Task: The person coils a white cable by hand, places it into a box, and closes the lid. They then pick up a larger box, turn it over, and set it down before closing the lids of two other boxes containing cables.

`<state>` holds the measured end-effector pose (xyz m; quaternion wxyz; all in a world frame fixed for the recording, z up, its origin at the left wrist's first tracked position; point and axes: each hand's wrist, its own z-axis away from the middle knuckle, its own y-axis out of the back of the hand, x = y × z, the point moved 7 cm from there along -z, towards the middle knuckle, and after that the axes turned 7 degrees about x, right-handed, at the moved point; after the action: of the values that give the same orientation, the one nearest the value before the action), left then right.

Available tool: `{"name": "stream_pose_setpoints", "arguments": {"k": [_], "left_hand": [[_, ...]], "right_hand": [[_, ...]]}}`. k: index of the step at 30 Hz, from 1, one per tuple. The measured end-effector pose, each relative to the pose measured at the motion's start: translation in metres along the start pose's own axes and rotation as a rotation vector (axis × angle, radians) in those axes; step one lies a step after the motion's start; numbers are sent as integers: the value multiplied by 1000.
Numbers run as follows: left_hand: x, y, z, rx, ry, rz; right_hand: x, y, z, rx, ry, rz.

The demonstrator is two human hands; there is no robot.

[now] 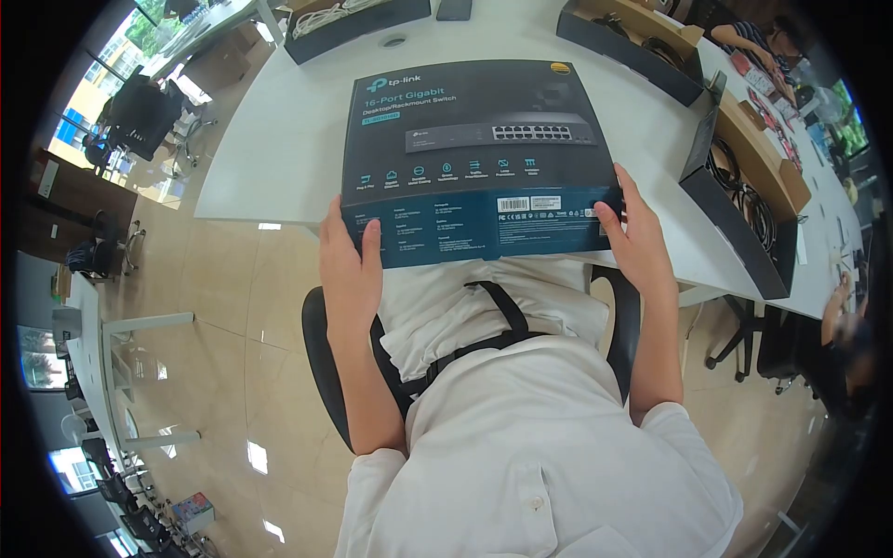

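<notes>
The left hand (pixel 352 270) and right hand (pixel 637 237) clasped the near corners of the box (pixel 474 158) at the desk (pixel 279 139) edge, apparently positioning it; shifting it would need even support.

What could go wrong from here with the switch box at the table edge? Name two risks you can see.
1. The switch box overhangs the table, gripped only at its near corners by the left hand and right hand; a slip might tip it off.
2. An open carton of cables stands close on the right; turning the box could knock it.
</notes>
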<state>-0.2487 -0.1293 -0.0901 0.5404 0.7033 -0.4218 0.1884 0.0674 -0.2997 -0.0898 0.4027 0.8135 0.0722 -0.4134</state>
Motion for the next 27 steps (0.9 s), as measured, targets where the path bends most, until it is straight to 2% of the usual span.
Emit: {"name": "stream_pose_setpoints", "arguments": {"k": [2,4,6,8,10,13,16,17,20,23,26,27], "left_hand": [[-2,-3,-1,-23,-9,24],[-4,-2,-6,-24,-39,5],[-4,-1,-10,-37,-36,10],[-4,-2,-12,-45,-41,8],[-3,-3,-12,-37,-53,7],[-4,-4,-13,-36,-68,-7],[-5,-4,-14,-58,-22,30],[-7,-5,-14,-67,-8,65],[-9,-6,-14,-55,-43,30],[-7,-7,-12,-45,-49,26],[-8,-9,-11,-42,-49,19],[-8,-8,-12,-40,-52,11]], "right_hand": [[-26,15,6,278,317,262],[-46,13,17,333,451,275],[-55,3,41,163,386,48],[-59,-36,60,-282,241,-86],[-27,-73,84,-538,254,133],[11,-100,92,-681,388,249],[36,-109,81,-749,-9,-124],[40,-114,82,-847,-75,-148],[57,-121,82,-856,-188,-157],[65,-123,88,-1074,-316,-137],[99,-128,98,-916,-686,-499],[94,-119,92,-807,-886,-606]]}}
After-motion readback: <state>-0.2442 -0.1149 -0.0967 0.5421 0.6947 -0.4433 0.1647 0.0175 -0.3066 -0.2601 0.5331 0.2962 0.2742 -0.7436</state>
